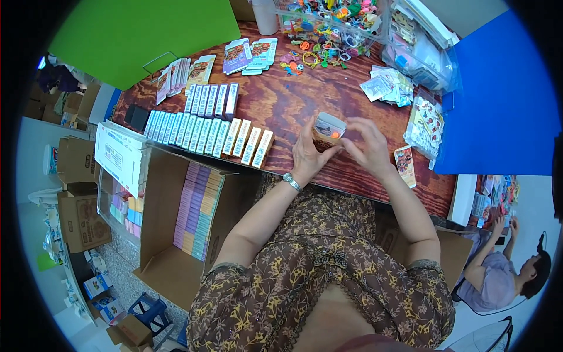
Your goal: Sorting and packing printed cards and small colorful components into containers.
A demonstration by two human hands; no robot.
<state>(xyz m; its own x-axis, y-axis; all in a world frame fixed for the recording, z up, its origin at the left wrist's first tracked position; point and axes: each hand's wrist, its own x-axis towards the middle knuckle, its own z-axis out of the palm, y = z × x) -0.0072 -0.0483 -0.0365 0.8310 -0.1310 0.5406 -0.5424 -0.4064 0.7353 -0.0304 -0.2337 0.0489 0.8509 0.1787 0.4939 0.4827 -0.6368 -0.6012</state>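
Observation:
My left hand is wrapped round a small open-topped cardboard box, tilted so that its inside shows. In it lie a small orange piece and something dark and flat that I cannot make out. My right hand is curled at the box's right rim, thumb and fingertips against its edge. Just right of that hand, a flat printed carton lies near the table's front edge. To the left of my hands stand rows of small closed boxes, white-sided and orange-sided.
Small colourful plastic toys fill a clear bin and spill before it. Flat cartons lie at the back left. Stacked cards and a sticker bag lie right. A large carton holds packed boxes. Another person works at far right.

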